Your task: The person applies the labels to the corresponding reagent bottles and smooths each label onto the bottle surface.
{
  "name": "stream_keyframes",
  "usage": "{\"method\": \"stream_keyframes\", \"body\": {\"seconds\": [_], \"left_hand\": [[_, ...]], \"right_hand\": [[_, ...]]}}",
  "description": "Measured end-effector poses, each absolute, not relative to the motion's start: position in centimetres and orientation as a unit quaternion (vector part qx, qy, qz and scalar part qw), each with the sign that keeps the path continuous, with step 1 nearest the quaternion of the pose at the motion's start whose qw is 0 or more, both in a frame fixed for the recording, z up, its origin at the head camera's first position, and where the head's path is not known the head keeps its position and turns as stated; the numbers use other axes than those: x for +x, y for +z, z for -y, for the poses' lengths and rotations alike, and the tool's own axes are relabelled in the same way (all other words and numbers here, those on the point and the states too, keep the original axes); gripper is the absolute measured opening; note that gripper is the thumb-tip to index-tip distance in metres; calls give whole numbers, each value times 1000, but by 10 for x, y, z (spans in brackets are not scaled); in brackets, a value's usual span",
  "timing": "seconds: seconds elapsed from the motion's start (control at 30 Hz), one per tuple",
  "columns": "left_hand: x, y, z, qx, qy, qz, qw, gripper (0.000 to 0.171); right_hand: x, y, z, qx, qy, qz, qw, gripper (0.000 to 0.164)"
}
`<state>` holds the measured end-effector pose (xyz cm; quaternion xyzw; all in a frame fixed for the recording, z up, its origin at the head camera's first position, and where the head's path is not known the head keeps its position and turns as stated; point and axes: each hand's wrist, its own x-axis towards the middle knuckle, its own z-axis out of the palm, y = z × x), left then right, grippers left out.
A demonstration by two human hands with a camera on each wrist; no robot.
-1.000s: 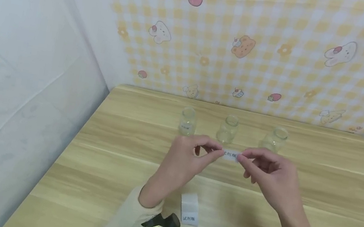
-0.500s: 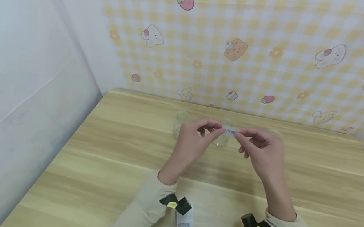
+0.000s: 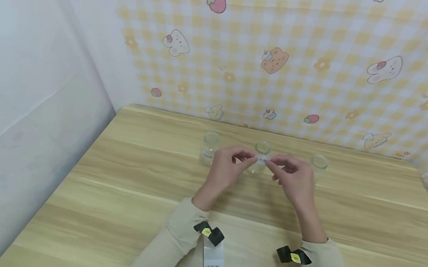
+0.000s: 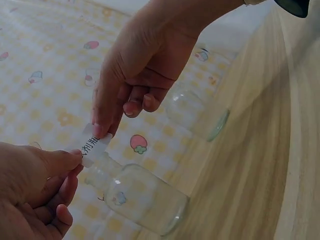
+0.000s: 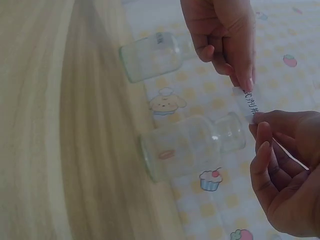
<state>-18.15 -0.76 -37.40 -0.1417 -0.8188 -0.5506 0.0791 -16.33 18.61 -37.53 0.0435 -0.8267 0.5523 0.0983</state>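
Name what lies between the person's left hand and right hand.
A white label with dark writing, its ends pinched by the left hand and right hand, shows there in all three views. In the head view, a bottle stands behind it.

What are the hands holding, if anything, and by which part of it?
A white label with dark writing: the left hand pinches its left end, the right hand its right end.
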Motion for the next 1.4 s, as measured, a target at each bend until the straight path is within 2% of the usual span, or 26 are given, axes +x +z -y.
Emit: {"method": "stream_keyframes", "body": {"seconds": [0.13,0.47,1.4], "left_hand": [[-185,-383,7,-139,-550,821,67,12],[-190,-398,5,-148,-555,815,71,11],[-197,-417,9,-140,-517,841,68,11]], "right_hand": [[-165,-381,-186,21,537,840,72,26],[-169,-389,-187,15,536,842,52,23],[-172,-402,-185,9,579,815,32,25]]}}
